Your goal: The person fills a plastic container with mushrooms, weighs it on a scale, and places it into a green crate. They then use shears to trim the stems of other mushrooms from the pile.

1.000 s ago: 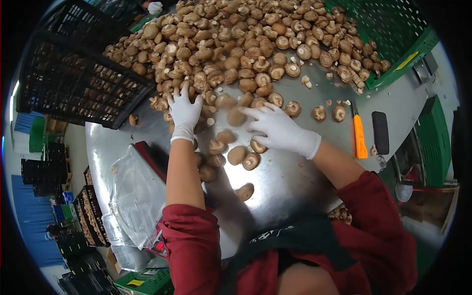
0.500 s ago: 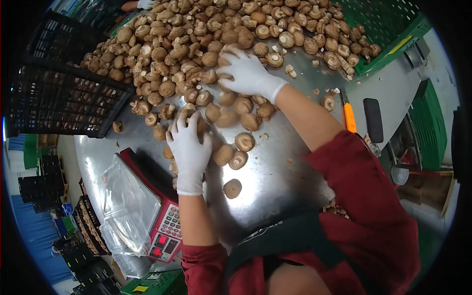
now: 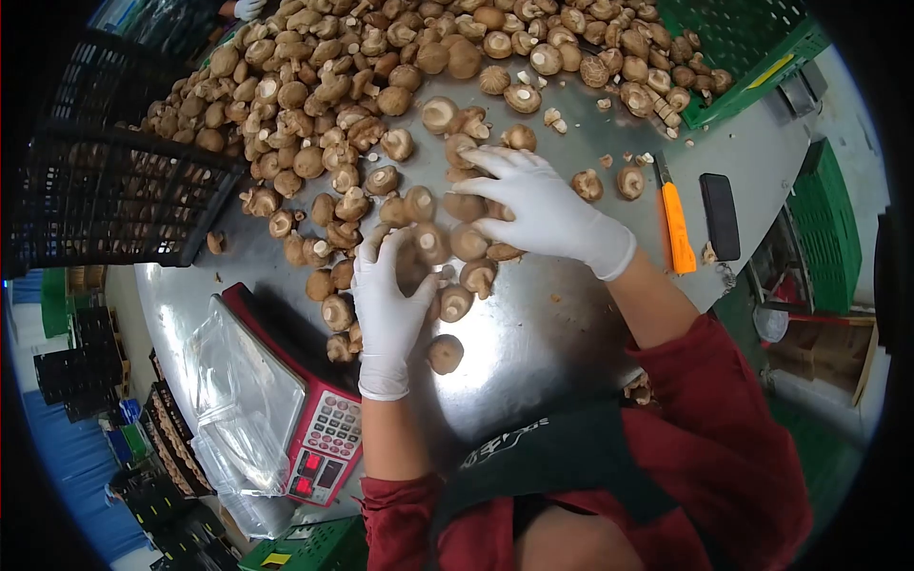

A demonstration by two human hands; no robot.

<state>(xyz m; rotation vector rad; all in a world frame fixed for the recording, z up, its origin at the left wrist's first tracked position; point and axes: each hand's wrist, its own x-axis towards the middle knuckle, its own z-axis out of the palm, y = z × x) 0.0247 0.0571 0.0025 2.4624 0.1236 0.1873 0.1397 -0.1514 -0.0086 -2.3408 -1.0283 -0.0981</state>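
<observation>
Loose brown shiitake mushrooms (image 3: 430, 243) lie on the metal table (image 3: 533, 352) between my two white-gloved hands. My left hand (image 3: 388, 309) is open beside them, thumb and fingers apart, with mushrooms between and around the fingers. My right hand (image 3: 547, 209) reaches over several mushrooms from the right, its fingers spread and partly covering them. A single mushroom (image 3: 446, 354) rests nearer to me, right of my left wrist. The large mushroom heap (image 3: 324, 95) extends beyond both hands.
A red scale (image 3: 328, 438) with clear plastic packaging (image 3: 243, 381) stands at left. Black crates (image 3: 114, 200) and a green crate (image 3: 762, 81) flank the heap. An orange-handled knife (image 3: 675, 224) and a phone (image 3: 720, 217) lie at right. Another person's gloved hand (image 3: 249, 9) shows at the top.
My right hand has moved from the heap's edge toward me and to the right, spreading mushrooms into the gap it left. My left hand has shifted slightly right and nearer.
</observation>
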